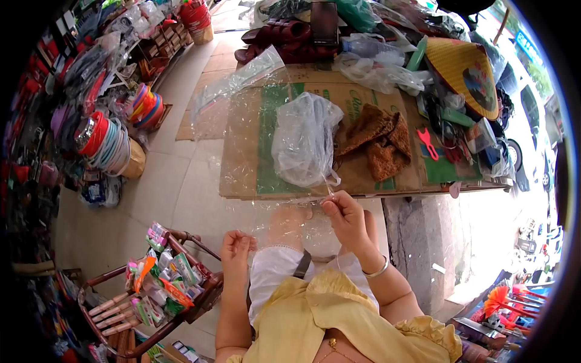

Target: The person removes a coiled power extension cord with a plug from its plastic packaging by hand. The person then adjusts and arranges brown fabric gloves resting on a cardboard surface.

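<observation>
A large, see-through plastic bag [242, 81] spreads from above the cardboard down to my lap, with a reddish strip along its far end. My left hand [237, 247] is closed at the bag's near left edge, fingers pinched on the film. At the near right, my right hand [346, 219] pinches the same clear film between thumb and forefinger. Just beyond my right hand, a white translucent plastic bag [304, 139] lies crumpled on the cardboard [242, 172]. A brown fuzzy cloth [381, 142] rests to its right.
A pink fork-shaped tool [427, 144] and a yellow conical hat [463, 75] are on the right of the cardboard. Plastic bags and a bottle [375, 49] crowd its back. At lower left stands a chair [200, 290] piled with small packets. Goods line the left side.
</observation>
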Available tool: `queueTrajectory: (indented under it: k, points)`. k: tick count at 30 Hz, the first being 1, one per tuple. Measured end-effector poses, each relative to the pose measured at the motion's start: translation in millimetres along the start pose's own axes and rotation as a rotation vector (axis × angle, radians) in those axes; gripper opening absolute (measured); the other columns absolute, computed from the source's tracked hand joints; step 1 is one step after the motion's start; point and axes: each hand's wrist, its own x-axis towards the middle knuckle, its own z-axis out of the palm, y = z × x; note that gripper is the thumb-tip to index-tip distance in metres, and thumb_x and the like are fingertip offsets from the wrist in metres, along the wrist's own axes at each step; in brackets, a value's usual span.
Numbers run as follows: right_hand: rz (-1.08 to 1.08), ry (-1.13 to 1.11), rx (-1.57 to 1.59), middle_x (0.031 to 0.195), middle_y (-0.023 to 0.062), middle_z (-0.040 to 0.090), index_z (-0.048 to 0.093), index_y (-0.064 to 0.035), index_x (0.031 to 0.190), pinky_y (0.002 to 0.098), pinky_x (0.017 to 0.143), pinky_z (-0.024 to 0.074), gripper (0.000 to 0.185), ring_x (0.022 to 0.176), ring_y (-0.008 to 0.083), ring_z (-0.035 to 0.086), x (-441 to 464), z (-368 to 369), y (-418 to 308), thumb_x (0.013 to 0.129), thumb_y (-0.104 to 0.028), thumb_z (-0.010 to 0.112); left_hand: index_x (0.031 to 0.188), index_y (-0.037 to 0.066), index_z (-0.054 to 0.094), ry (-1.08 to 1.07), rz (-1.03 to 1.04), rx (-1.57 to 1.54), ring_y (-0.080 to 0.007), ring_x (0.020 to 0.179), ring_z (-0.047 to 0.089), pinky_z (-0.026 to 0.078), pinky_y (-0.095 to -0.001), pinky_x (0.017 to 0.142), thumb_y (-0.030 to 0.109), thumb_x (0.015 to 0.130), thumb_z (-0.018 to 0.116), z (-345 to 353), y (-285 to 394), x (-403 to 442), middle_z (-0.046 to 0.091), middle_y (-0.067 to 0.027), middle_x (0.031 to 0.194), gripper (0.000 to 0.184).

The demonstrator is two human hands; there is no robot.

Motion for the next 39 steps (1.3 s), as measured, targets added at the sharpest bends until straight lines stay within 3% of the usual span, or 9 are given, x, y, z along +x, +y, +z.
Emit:
queueTrajectory:
  k: [5, 12, 14, 15, 18, 21, 28, 31, 39]
  points:
    - [0.110, -0.217, 0.376, 0.083, -0.0034, 0.053, 0.053, -0.0011, 0.103, 0.0163, 0.061, 0.0380, 0.023, 0.072, 0.0015, 0.045, -5, 1, -8, 0.087, -0.015, 0.061, 0.093, 0.007, 0.050, 0.086, 0.073, 0.156, -0.0075, 0.065, 0.050, 0.046, -0.0231, 0.057, 0.006, 0.088, 0.054, -8, -7, 5, 0.053, 0.0006, 0.075, 0.006]
    - [0.215, -0.626, 0.288, 0.100, 0.0068, 0.057, 0.041, -0.0014, 0.127, 0.0263, 0.078, 0.0435, 0.061, 0.092, 0.0137, 0.054, -19, -20, 20, 0.083, -0.035, 0.065, 0.093, 0.009, 0.050, 0.124, 0.057, 0.016, -0.0082, 0.061, 0.050, 0.046, -0.0239, 0.056, 0.009, 0.089, 0.053, 1, 1, 5, 0.052, -0.0001, 0.071, 0.005]
    - [0.511, -0.578, 1.179, 0.113, 0.0099, 0.051, 0.034, -0.0020, 0.132, 0.0290, 0.084, 0.0439, 0.060, 0.100, 0.0167, 0.052, -30, -22, 39, 0.086, -0.032, 0.059, 0.094, 0.009, 0.050, 0.124, 0.024, -0.040, -0.0088, 0.060, 0.050, 0.047, -0.0248, 0.057, 0.011, 0.090, 0.053, -1, 0, 6, 0.052, -0.0005, 0.070, 0.005]
    - [0.513, -0.577, 1.178, 0.113, 0.0099, 0.051, 0.034, -0.0020, 0.132, 0.0290, 0.084, 0.0439, 0.060, 0.100, 0.0167, 0.052, -36, -20, 56, 0.086, -0.032, 0.059, 0.094, 0.010, 0.049, 0.085, 0.003, -0.140, -0.0098, 0.061, 0.052, 0.047, -0.0262, 0.059, 0.011, 0.091, 0.052, -4, -3, 7, 0.053, -0.0008, 0.070, 0.005]
    - [0.311, -0.555, 0.376, 0.126, 0.0122, 0.045, 0.021, -0.0053, 0.139, 0.0343, 0.089, 0.0415, 0.066, 0.106, 0.0209, 0.051, -59, 2, 92, 0.086, -0.014, 0.059, 0.095, 0.011, 0.049, 0.064, -0.059, -0.273, -0.0117, 0.063, 0.055, 0.048, -0.0282, 0.061, 0.012, 0.091, 0.051, 8, -10, 6, 0.056, -0.0015, 0.071, 0.005]
    - [0.084, -0.612, 0.234, 0.126, 0.0108, 0.045, 0.023, -0.0065, 0.139, 0.0324, 0.086, 0.0432, 0.065, 0.104, 0.0188, 0.051, -67, 38, 79, 0.085, -0.007, 0.060, 0.095, 0.011, 0.049, 0.053, -0.104, -0.309, -0.0130, 0.068, 0.057, 0.048, -0.0291, 0.065, 0.012, 0.092, 0.050, 30, -16, -2, 0.058, -0.0016, 0.075, 0.004]
    - [0.039, -0.462, 0.376, 0.120, 0.0085, 0.048, 0.038, -0.0042, 0.131, 0.0300, 0.082, 0.0443, 0.050, 0.103, 0.0164, 0.052, -49, 65, 64, 0.086, -0.008, 0.059, 0.092, 0.009, 0.050, -0.044, -0.031, -0.275, -0.0144, 0.080, 0.056, 0.047, -0.0295, 0.074, 0.010, 0.089, 0.054, 29, -19, -7, 0.057, -0.0041, 0.085, 0.004]
    - [0.063, -0.433, 0.194, 0.096, 0.0086, 0.061, 0.058, -0.0023, 0.111, 0.0276, 0.076, 0.0450, 0.027, 0.086, 0.0143, 0.056, -48, 66, 66, 0.085, -0.008, 0.060, 0.091, 0.009, 0.051, -0.091, -0.081, -0.323, -0.0147, 0.081, 0.056, 0.047, -0.0304, 0.074, 0.012, 0.090, 0.052, 24, -19, -8, 0.058, -0.0045, 0.086, 0.004]
    - [0.059, -0.285, -0.006, 0.086, 0.0097, 0.061, 0.064, -0.0006, 0.092, 0.0272, 0.066, 0.0454, 0.012, 0.076, 0.0149, 0.057, -53, 49, 61, 0.083, -0.008, 0.062, 0.084, 0.010, 0.052, 0.094, 0.008, -0.362, -0.0170, 0.067, 0.060, 0.051, -0.0321, 0.066, 0.018, 0.092, 0.051, 4, -7, 6, 0.058, -0.0022, 0.077, 0.011]
